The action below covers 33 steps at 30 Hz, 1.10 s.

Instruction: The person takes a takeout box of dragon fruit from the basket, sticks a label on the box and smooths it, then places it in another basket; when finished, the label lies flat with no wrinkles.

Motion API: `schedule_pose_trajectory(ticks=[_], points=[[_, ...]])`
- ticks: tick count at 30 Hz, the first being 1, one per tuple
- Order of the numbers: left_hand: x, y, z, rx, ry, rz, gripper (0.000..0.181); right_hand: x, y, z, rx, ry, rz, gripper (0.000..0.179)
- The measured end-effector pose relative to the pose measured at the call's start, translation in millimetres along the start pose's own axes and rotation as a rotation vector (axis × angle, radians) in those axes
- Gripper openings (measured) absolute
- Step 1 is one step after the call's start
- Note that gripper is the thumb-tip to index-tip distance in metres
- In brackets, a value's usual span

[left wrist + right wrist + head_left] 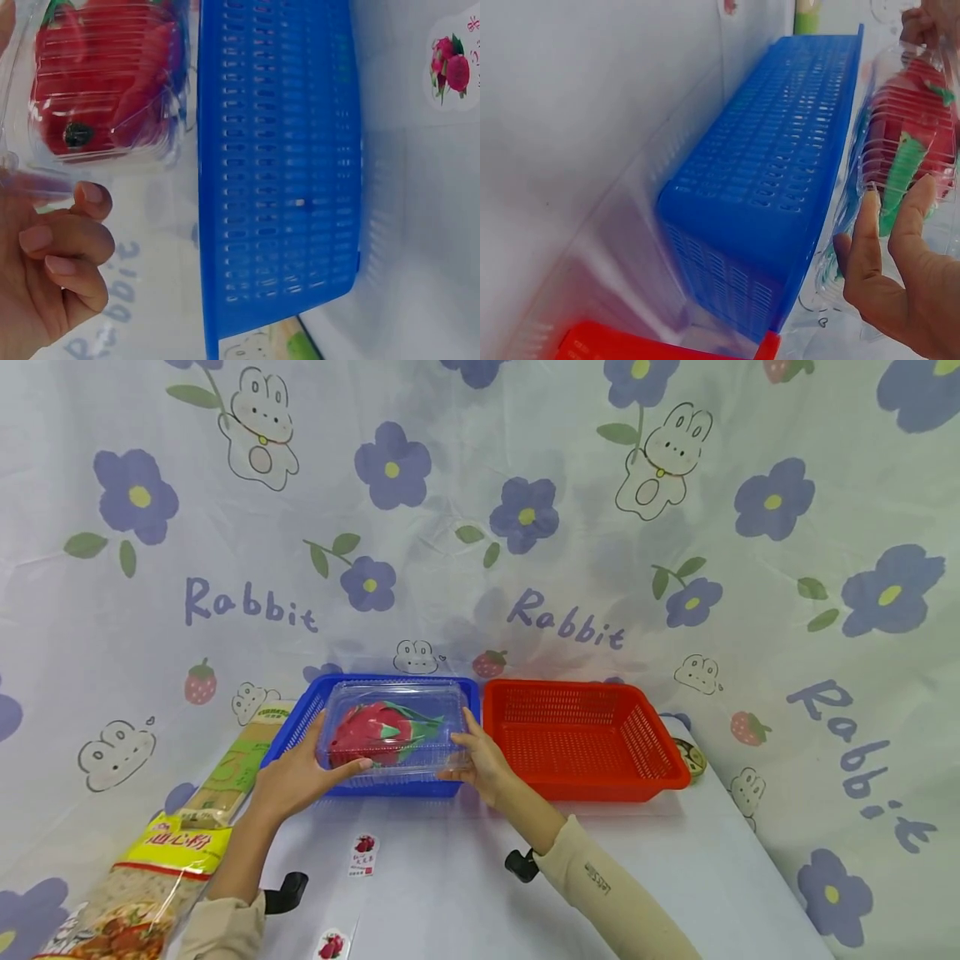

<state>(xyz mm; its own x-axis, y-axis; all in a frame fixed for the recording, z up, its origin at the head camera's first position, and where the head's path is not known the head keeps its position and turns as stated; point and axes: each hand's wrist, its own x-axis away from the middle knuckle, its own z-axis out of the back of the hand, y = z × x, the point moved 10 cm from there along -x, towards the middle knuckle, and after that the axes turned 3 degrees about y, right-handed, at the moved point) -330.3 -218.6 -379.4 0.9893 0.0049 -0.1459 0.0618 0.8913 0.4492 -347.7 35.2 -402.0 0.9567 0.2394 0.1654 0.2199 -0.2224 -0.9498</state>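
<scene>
A clear plastic clamshell box (445, 700) is held between both hands over the blue basket (420, 789). Inside it lies a red dragon fruit (367, 733) with green scales. My left hand (300, 777) grips the box's left end, thumb along the near edge; the left wrist view shows its fingers (71, 236) curled at the box's end. At the opposite end my right hand (483, 762) holds on, fingertips against the side, as the right wrist view also shows. The box's far left corner is partly hidden by the left hand.
A red basket (585, 793) stands right of the blue one, with a round tin (692, 758) beyond it. Along the left lie a noodle packet (232, 768) and a larger food bag (180, 852). Two dragon-fruit stickers (363, 854) lie on the white table in front.
</scene>
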Motion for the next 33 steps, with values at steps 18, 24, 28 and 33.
schedule_pose_trajectory(ticks=[18, 24, 28, 33], points=[[6.1, -1.4, 1.1, 0.121, -0.003, -0.024, 0.118, 7.1, 6, -8, 0.075, -0.108, -0.031, 0.076], [8.7, -2.3, 2.7, 0.133, -0.001, -0.028, 0.117, 8.3, 11, -10, 0.170, -0.146, -0.054, 0.082], [10.0, -2.3, 3.5, 0.133, 0.004, -0.032, 0.117, 10.8, 14, -9, 0.238, -0.147, -0.064, 0.093], [11.4, -2.5, 1.7, 0.136, 0.012, -0.035, 0.117, 13.4, 16, -5, 0.355, -0.113, -0.061, 0.106]])
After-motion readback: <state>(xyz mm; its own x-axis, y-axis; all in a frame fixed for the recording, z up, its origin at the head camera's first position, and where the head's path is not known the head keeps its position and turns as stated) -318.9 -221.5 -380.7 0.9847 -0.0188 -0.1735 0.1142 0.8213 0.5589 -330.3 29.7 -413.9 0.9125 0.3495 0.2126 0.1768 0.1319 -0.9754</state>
